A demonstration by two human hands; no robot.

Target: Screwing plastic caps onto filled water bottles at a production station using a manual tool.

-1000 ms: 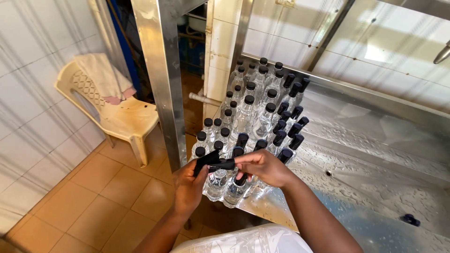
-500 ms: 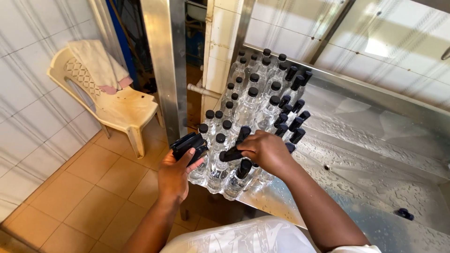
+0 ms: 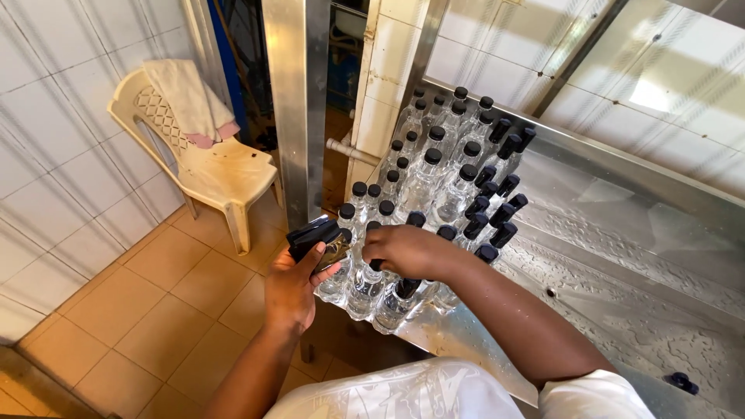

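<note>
Several clear plastic bottles with black caps (image 3: 446, 178) stand packed together on a wet steel table (image 3: 621, 279). My left hand (image 3: 293, 289) holds a small stack of dark flat pieces (image 3: 314, 237) just off the table's near-left corner. My right hand (image 3: 403, 250) rests on top of the nearest bottles, its fingers closed round the black-capped neck of one bottle (image 3: 378, 265). The bottles under that hand are partly hidden by it.
A cream plastic chair (image 3: 209, 167) with a cloth (image 3: 190, 101) draped on its back stands on the tiled floor at the left. A steel post (image 3: 295, 101) rises beside the table. A loose black cap (image 3: 681, 381) lies on the table at the lower right.
My left hand has drawn back to the left with the dark stack. My right hand has shifted onto the caps of the nearest bottles.
</note>
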